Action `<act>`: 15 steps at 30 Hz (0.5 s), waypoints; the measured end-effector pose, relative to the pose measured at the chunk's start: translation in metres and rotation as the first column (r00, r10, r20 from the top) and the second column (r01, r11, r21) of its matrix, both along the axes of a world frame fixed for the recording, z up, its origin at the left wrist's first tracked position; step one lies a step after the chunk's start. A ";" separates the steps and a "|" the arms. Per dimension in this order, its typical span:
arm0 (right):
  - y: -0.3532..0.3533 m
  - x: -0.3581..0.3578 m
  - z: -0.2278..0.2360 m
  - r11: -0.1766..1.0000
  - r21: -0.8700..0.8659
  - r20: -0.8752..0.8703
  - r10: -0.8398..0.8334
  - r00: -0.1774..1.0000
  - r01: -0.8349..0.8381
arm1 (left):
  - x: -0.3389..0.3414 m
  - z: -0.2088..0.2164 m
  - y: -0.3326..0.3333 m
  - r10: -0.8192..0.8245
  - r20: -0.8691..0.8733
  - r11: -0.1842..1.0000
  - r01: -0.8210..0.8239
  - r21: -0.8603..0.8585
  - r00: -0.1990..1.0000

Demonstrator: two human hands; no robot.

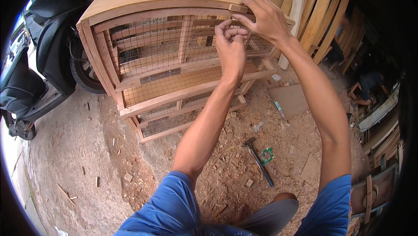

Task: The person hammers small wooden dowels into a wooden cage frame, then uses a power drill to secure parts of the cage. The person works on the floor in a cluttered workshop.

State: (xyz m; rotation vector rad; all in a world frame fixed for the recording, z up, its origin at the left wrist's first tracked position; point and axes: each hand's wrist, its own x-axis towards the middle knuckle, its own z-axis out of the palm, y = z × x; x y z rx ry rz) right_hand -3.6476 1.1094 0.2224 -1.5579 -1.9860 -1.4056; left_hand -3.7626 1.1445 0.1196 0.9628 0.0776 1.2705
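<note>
A wooden cage (186,40) with wire mesh panels stands before me, its top a pale board and its frame of reddish slats. At the top rail's right part is a small wooden block (238,8). My right hand (271,21) is there, fingertips against the rail by the block's right end and thumb stretched out below, apart from the fingers. Just beneath it, my left hand (231,46) is raised in front of the mesh with its fingers curled in. Whatever its fingertips pinch, if anything, is too small to make out. A dark metal hinge (160,75) lies along the middle rail.
A hammer (258,162) and a small green packet (266,156) lie on the floor among shavings and wood scraps. A black scooter (56,40) is parked to the left. Long boards (320,13) lean at the back right. Another person (370,85) crouches at the far right.
</note>
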 end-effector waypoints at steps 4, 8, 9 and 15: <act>0.003 -0.005 0.000 0.999 0.009 0.062 0.033 0.998 -0.034 | 0.001 -0.001 0.000 0.041 -0.011 0.999 -0.041 -0.029 0.999; 0.004 -0.008 -0.001 1.000 -0.017 -0.037 0.013 0.999 -0.013 | -0.002 -0.002 0.004 0.020 -0.049 1.000 -0.020 -0.013 0.999; 0.004 -0.008 -0.001 1.000 -0.014 -0.043 0.013 0.999 -0.013 | -0.003 -0.001 0.004 0.017 -0.061 1.000 -0.017 -0.008 0.998; 0.007 -0.016 0.002 0.999 -0.047 -0.203 0.017 0.979 -0.027 | -0.005 -0.001 0.008 -0.058 -0.061 0.998 0.057 -0.019 0.996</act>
